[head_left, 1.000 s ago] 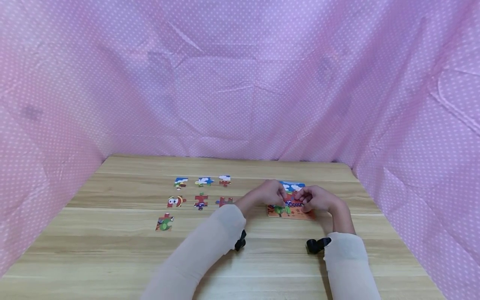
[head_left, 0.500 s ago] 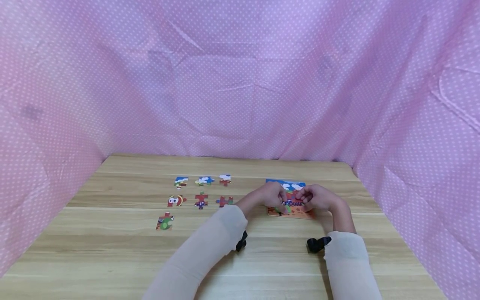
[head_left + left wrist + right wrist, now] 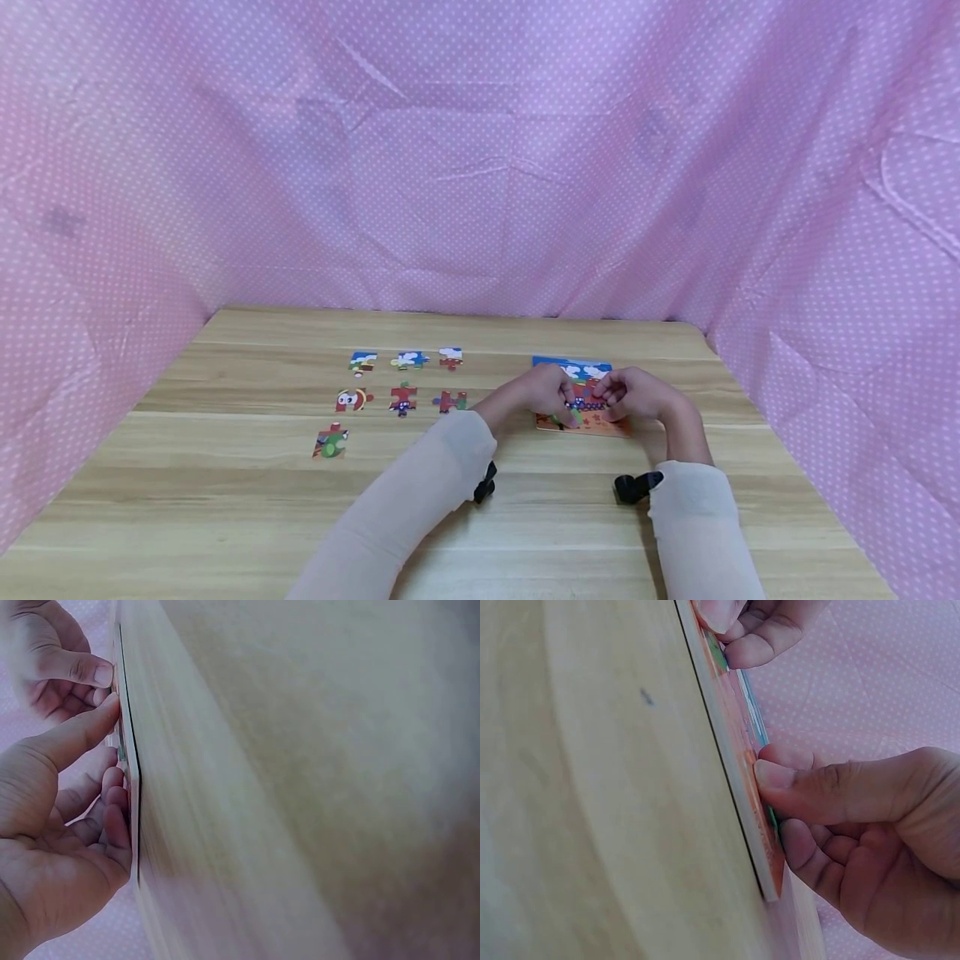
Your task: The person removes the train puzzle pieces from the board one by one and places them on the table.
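Note:
A small picture puzzle in a board [image 3: 600, 423] lies on the table at the right in the head view, showing blue sky, red shapes and an orange lower strip. Over its left part is my left hand [image 3: 542, 392], thumb stretched down to the picture near the front edge and fingers bent beside it. My right hand [image 3: 641, 395] covers the right part, thumb and fingertips spread apart on the surface. In the right wrist view, the right thumb [image 3: 780, 776] touches the picture close to the board's edge. The hands hide part of the puzzle.
Several loose puzzle pieces lie in rows on the wooden table [image 3: 225, 500] left of the hands, among them a piece with a face [image 3: 350, 401] and a green one [image 3: 330, 442]. Pink dotted cloth [image 3: 480, 208] encloses the table at the back and sides.
My left thumb has moved down toward the board's front edge, uncovering some blue at its upper left corner. The right hand stays almost where it was, and the loose pieces keep their places.

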